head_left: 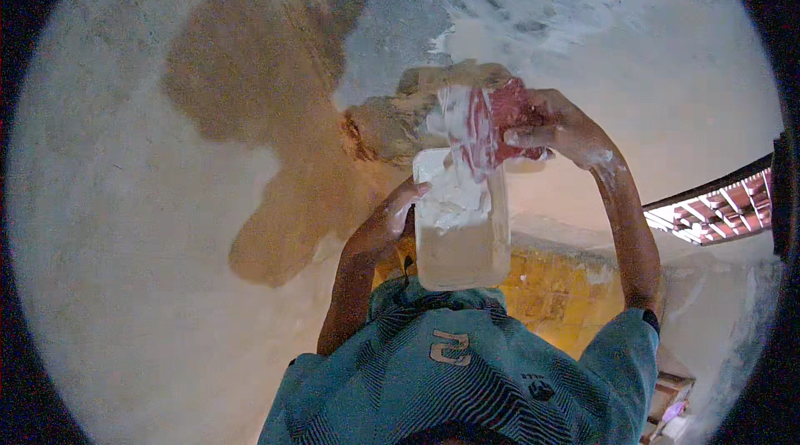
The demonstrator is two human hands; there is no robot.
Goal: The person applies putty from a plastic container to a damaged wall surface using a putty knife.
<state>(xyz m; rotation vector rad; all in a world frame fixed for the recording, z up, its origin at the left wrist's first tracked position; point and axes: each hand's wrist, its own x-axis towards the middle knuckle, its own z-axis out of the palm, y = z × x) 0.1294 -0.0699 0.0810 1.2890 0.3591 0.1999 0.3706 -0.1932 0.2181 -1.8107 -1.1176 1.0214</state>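
Note:
My left hand [392, 216] grips the left side of a white rectangular tray [462, 266], its thumb over the rim. White paste [450, 195] fills the far half of the tray; the near half looks thinly coated. In my right hand [567, 127] is a red flat-faced tool [477, 132], its face smeared with white paste. The exact kind of this tool is unclear. It is held over the far end of the tray, and I cannot tell whether it touches the paste. White smears mark my right wrist and left hand.
A wall [117, 220] fills the view ahead, with fresh white streaks [533, 20] over a grey patch. A crack and a rough brown hole [357, 135] mark it. Yellow wall [558, 295] shows below. A slatted opening [717, 203] is at the right.

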